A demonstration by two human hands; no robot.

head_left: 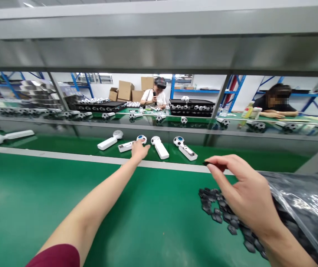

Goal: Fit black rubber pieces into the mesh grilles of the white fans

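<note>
My left hand (139, 150) stretches out over a white handheld device with a soccer-ball head (141, 138). Its fingers are apart at the device's head; whether they touch it I cannot tell. That device lies with its handle's inner parts exposed. Between thumb and forefinger, my right hand (242, 185) pinches a small black piece (206, 162). Below that hand, many loose black pieces (217, 215) are spread on the green table (147, 222). To the right of my left hand lie a closed-handled device (161, 147) and one with an exposed handle (186, 149).
A shiny plastic bag (309, 207) of black pieces lies at the right. More white devices lie farther left, and others line a shelf behind. A metal edge strip (72, 157) crosses the table. Two people sit beyond, near stacked black trays (192, 107).
</note>
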